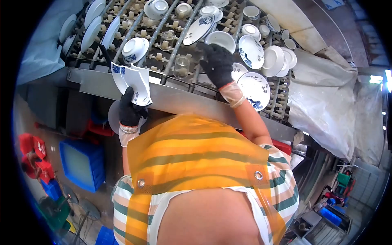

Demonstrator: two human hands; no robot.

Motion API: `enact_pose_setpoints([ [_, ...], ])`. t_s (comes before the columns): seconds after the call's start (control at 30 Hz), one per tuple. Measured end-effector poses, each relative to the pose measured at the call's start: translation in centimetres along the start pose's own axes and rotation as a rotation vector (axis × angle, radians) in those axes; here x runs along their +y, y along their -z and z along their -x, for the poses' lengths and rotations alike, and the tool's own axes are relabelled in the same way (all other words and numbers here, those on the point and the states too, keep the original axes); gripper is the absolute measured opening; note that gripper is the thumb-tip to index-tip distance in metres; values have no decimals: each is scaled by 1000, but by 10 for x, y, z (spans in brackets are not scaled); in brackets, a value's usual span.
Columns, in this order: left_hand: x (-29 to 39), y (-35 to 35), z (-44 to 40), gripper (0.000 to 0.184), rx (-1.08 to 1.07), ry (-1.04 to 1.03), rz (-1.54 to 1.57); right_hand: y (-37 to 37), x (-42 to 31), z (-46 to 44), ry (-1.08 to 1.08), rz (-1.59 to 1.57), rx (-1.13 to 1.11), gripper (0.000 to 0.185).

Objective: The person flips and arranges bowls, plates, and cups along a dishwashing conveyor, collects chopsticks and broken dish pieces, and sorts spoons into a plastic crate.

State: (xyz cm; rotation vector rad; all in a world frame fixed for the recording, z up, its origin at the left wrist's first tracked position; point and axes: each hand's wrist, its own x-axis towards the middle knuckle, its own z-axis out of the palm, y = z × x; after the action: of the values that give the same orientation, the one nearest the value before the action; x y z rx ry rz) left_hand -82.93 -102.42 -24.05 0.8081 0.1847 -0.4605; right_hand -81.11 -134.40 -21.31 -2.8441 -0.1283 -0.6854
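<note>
Head view: near ten o'clock from the centre, the black-gloved left hand (132,109) pinches blue-patterned white dishes (139,79) by their lower end, tilted in front of the pegged rack (157,56). Toward one o'clock, the right hand (217,65) is over the rack, just beside a white bowl (222,38); whether its fingers grip anything, I cannot tell. Patterned plates (254,87) lean at two o'clock.

Smooth and glossy, like glazed ceramic, on the held dish (139,92), plates (251,52) and bowls (135,50). Smooth, sheened metal along the ledge (171,98). Matt on the left glove (131,111) and right glove (217,65). Shiny, translucent plastic for the apron (196,151); soft, matt cloth in the sleeve (281,179). Wrinkled, glossy plastic across the sheeting (322,110).
</note>
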Motion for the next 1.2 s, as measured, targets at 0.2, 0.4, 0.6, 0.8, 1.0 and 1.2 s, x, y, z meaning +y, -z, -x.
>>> enact_pose_setpoints([
  [0.2, -4, -31, 2, 37, 141, -69, -63, -16, 70, -19, -233, -301, -43, 24],
  [0.4, -10, -18, 2, 41, 19, -21, 32, -8, 158, -33, -179, -244, 55, 37],
  [0.6, -25, -9, -2, 41, 95, -32, 105, -21, 258, -26, -349, -290, -339, 62],
  [0.8, -28, 0, -3, 39, -53, -9, 139, 8, 260, -58, -245, -217, -696, 49],
  [1.0, -43, -7, -3, 44, -24, -43, 131, 36, 251, -116, -242, 27, -341, 40],
  [1.2, -52, -12, -3, 44, 22, -73, 108, -14, 233, -155, -377, 42, -41, 40],
])
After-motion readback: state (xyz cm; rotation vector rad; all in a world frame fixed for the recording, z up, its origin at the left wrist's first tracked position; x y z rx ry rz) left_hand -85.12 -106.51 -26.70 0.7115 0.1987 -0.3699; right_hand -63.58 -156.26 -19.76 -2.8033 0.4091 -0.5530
